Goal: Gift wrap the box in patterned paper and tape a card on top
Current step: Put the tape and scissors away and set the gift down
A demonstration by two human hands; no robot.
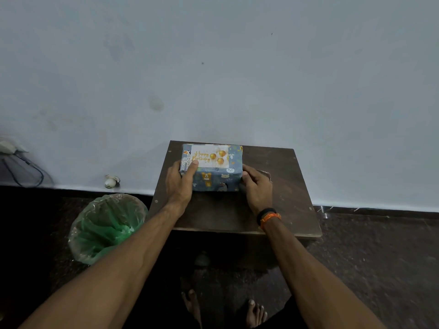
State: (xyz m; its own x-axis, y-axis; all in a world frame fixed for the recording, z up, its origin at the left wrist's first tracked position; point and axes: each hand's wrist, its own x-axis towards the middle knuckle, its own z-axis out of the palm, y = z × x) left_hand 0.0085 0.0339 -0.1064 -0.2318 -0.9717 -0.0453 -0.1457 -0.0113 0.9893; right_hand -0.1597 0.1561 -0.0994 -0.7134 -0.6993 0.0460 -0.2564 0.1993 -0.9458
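task looks near complete: box fully covered in blue animal-print paper, white "happy birthday" card with gold balloons lying flat on top; tape itself not discernible. box sits at the far edge of a dark wooden table, rectangular, paper slightly creased at corners. left hand grips left end, thumb on card; right hand curled around right end.

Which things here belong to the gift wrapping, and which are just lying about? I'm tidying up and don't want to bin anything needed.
Part of the job:
- wrapped box, gripped by left hand and right hand
- birthday card on its top
- small table under it

Just lying about:
- bin with green liner on the floor
- cables by the wall
- small white object at the skirting
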